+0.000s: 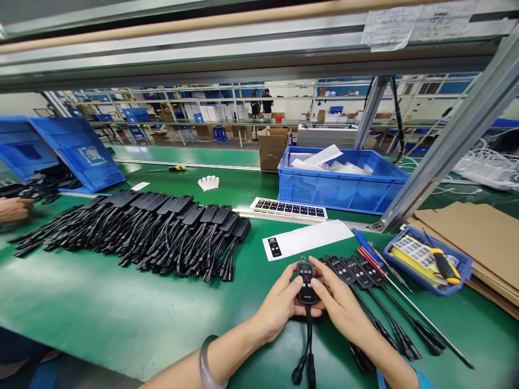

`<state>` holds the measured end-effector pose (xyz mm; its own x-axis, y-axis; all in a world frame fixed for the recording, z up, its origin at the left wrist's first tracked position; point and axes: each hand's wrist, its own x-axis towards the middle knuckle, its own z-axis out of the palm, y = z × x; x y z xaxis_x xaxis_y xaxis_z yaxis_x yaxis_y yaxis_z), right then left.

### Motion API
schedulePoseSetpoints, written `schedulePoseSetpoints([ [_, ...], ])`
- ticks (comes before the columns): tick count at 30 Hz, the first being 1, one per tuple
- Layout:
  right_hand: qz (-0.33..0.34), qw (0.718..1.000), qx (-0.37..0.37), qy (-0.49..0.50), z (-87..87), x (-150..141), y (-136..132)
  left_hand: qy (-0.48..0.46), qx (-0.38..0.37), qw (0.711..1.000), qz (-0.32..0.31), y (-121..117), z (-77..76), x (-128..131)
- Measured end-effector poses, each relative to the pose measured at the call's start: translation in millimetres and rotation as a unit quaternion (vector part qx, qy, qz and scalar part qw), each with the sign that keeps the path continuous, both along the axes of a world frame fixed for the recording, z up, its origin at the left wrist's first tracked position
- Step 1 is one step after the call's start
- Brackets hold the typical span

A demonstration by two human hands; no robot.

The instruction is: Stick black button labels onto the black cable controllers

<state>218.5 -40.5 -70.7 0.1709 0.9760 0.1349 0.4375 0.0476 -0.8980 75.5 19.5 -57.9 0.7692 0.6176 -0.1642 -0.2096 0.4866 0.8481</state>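
Note:
A small black controller (307, 282) with red markings and two trailing cables sits between both hands above the green table (121, 319). My left hand (279, 305) grips it from the left, thumb on its face. My right hand (338, 305) holds it from the right, fingers pressing on the front label. Just right of it lie three labelled controllers (357, 270) in a row, cables running toward me. A white backing sheet (308, 239) with one sticker left on it lies just beyond the hands.
A long row of unlabelled black controllers (162, 227) covers the left of the table. A label sheet (288, 209) and a blue bin (340, 183) stand behind. A small blue tray (427, 261) with a screwdriver is at right, cardboard beyond. Another person's hand (14, 208) shows at far left.

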Motion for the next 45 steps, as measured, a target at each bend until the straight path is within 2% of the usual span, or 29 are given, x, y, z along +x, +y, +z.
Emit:
schedulePoseSetpoints([
  [5,0.005,1.000,0.022,-0.017,-4.4,-7.9,-0.5,0.070,0.104,0.992,0.017,-3.7,-11.3,1.9],
  [7,-0.006,0.999,0.022,-0.032,-6.4,-10.6,-1.1,0.068,0.116,0.991,0.022,-4.7,-14.4,2.8],
  [12,-0.037,0.986,0.048,-0.157,-8.9,-11.8,0.7,0.027,0.081,0.995,0.044,-1.3,-14.8,3.4],
  [14,-0.042,0.974,0.075,-0.210,-7.9,-6.1,3.3,0.050,0.153,0.987,0.029,9.4,-12.9,-0.1],
  [15,-0.049,0.967,0.082,-0.237,-7.0,-1.1,4.9,0.081,0.221,0.971,0.031,17.8,-11.9,-3.0],
  [17,-0.065,0.950,0.065,-0.297,-4.9,11.9,8.3,0.164,0.359,0.916,0.073,39.4,-10.8,-10.8],
  [19,-0.076,0.926,0.012,-0.371,-2.1,25.0,12.8,0.221,0.424,0.867,0.141,63.4,-12.0,-19.6],
  [20,-0.081,0.908,-0.010,-0.410,-0.2,29.8,16.0,0.236,0.432,0.855,0.164,74.4,-13.7,-23.6],
  [22,-0.080,0.885,-0.024,-0.458,4.4,33.4,25.7,0.251,0.432,0.848,0.179,91.6,-18.5,-29.1],
  [23,-0.067,0.888,-0.015,-0.456,6.9,32.1,32.6,0.258,0.432,0.846,0.177,97.2,-21.1,-30.3],
  [27,0.023,0.930,0.024,-0.367,13.1,14.8,74.5,0.269,0.434,0.843,0.167,103.4,-27.2,-28.2],
  [31,0.023,0.943,0.042,-0.328,9.3,-0.1,120.4,0.264,0.423,0.847,0.181,100.0,-25.1,-26.5],
  [34,0.014,0.950,0.060,-0.307,5.0,-6.6,139.7,0.244,0.399,0.862,0.195,98.7,-25.1,-26.5],
  [40,0.017,0.958,0.095,-0.269,3.0,-11.1,141.9,0.163,0.293,0.915,0.225,97.3,-31.4,-18.7],
  [45,0.004,0.963,0.146,-0.225,9.6,-9.3,127.9,0.092,0.177,0.949,0.243,93.1,-25.8,-14.1],
])
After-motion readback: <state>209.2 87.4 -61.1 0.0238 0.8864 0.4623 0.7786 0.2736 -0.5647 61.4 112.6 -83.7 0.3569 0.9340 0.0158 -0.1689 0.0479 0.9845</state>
